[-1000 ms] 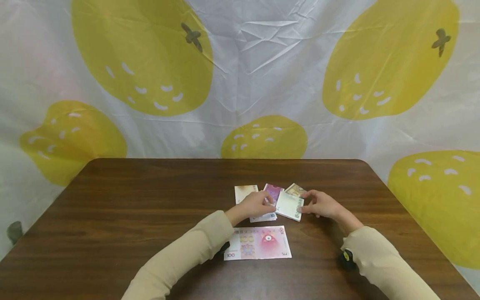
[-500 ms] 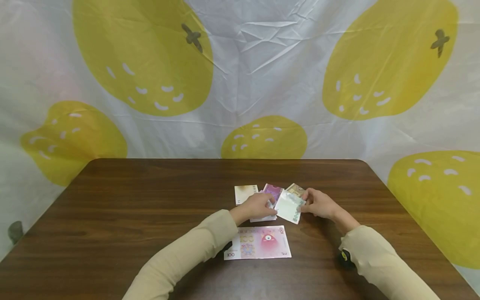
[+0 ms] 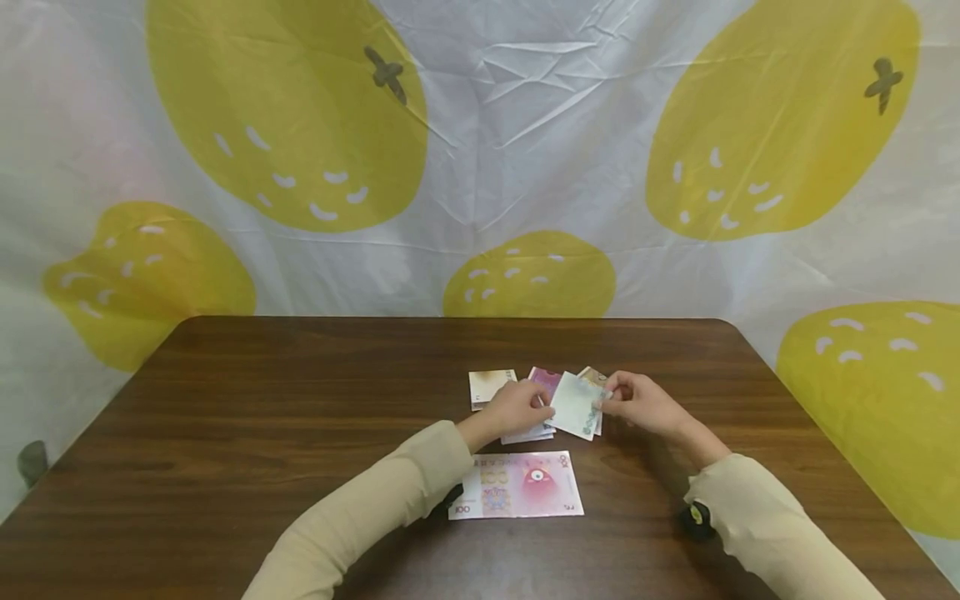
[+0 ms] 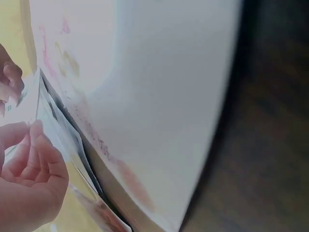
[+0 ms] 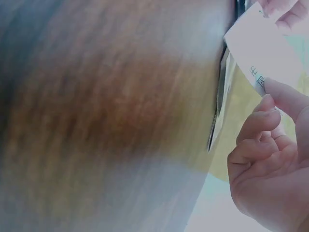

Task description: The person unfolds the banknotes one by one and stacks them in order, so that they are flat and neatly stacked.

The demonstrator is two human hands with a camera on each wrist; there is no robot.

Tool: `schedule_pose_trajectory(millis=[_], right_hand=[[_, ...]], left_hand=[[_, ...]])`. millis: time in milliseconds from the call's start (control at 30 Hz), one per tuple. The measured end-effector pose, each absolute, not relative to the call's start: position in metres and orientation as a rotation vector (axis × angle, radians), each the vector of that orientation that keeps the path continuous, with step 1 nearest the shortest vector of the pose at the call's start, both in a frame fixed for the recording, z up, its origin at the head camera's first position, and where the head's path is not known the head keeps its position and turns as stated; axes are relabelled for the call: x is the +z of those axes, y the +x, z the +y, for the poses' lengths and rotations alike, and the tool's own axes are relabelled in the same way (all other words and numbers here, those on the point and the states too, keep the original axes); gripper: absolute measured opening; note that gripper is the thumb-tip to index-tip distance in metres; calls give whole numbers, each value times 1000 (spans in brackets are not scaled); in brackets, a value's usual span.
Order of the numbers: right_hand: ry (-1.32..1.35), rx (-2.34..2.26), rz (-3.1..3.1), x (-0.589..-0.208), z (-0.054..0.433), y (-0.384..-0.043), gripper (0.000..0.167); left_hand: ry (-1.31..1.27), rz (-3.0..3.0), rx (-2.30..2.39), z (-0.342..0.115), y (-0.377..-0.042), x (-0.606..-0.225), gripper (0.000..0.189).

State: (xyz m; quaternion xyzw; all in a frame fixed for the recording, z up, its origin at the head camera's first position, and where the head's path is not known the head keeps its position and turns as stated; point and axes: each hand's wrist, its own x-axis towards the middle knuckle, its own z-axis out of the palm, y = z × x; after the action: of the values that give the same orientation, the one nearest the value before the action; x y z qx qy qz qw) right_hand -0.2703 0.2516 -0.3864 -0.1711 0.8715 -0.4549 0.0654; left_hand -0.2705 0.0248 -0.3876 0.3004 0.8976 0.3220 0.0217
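Both hands hold a pale green-white folded banknote above the table. My left hand pinches its left edge; in the left wrist view the thumb and fingertips meet at the paper. On the opposite side, my right hand grips the right edge between thumb and index finger, the other fingers curled in, as the right wrist view shows. A purple note and a brown note stick out behind it. Part of a bluish-white note shows under my left hand, and a cream note lies beyond.
A large pink 100 banknote lies flat nearer to me, partly under my left sleeve. Everything rests on a dark wooden table. Behind its far edge hangs a white cloth printed with yellow fruit.
The pale banknote has turned and tilted up, and another white edge now shows behind its lower right. My right hand has risen slightly; my left hand has stayed nearly in place.
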Motion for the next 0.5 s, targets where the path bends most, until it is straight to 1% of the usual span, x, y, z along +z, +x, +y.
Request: schedule_pose_trajectory(millis=[267, 500], right_hand=[[-524, -1390, 2626, -377, 249, -267, 21], [-492, -1465, 2586, -378, 244, -264, 24]], left_hand=[[967, 2739, 1128, 22, -268, -387, 12], [916, 2655, 1290, 13, -264, -387, 12]])
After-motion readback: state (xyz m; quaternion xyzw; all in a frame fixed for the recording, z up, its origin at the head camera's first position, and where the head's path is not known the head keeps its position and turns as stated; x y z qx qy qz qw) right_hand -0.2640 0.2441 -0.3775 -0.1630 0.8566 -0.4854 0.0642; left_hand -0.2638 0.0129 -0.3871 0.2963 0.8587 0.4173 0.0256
